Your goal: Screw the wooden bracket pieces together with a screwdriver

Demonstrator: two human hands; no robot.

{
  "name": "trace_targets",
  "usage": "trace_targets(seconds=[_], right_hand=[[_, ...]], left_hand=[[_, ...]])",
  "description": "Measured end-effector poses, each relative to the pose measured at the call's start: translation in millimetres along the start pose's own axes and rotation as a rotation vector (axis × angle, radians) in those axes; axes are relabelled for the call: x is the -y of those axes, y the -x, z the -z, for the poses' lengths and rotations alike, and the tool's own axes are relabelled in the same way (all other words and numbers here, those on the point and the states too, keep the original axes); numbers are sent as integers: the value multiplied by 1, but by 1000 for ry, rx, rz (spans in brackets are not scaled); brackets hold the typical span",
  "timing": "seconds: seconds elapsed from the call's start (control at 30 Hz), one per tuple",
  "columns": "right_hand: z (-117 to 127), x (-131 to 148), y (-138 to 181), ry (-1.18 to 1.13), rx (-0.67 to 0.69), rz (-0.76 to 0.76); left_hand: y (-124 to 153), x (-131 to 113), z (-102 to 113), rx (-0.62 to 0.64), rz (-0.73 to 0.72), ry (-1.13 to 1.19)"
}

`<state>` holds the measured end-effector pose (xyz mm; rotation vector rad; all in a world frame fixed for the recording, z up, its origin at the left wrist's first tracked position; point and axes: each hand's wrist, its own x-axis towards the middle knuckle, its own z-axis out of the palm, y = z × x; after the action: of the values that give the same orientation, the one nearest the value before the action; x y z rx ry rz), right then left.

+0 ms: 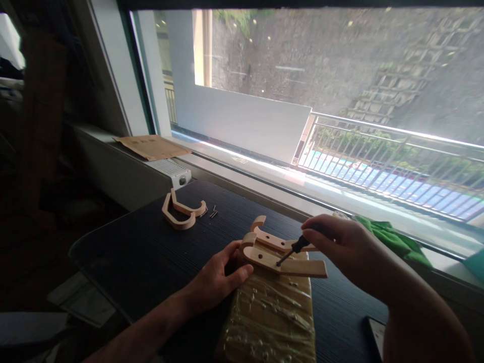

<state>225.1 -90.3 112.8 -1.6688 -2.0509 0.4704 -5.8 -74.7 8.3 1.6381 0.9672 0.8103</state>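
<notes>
A screwdriver with a black handle is gripped in my right hand. Its tip sits in a hole of the nearer wooden hook, which lies on a box wrapped in clear tape. At that hook's curled end, my left hand is closed around it, thumb along the near side; some fingertips are hidden. Just behind lies a second wooden hook with two dark holes, partly covered by the screwdriver and my right hand.
Two more wooden hooks lie on the dark table, beside several screws. A phone rests at the right. A green cloth is by the window sill, and a brown envelope lies at the far left.
</notes>
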Motion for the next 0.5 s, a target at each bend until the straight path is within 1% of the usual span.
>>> trace_targets(seconds=[0.07,0.2,0.3,0.4,0.5], right_hand=[[-1,0,-3,82,-24,-32],[-5,5,-9,255,-121,-109],[-8,12,-8,214,-133,-65],[-10,18,-5,118,-71,1],[-12,19,-4,107,-35,16]], left_hand=[[0,0,0,-5,1,0],[1,1,-1,5,3,21],[0,1,0,13,3,31],[0,2,-1,19,1,50],[0,2,-1,20,-1,61]])
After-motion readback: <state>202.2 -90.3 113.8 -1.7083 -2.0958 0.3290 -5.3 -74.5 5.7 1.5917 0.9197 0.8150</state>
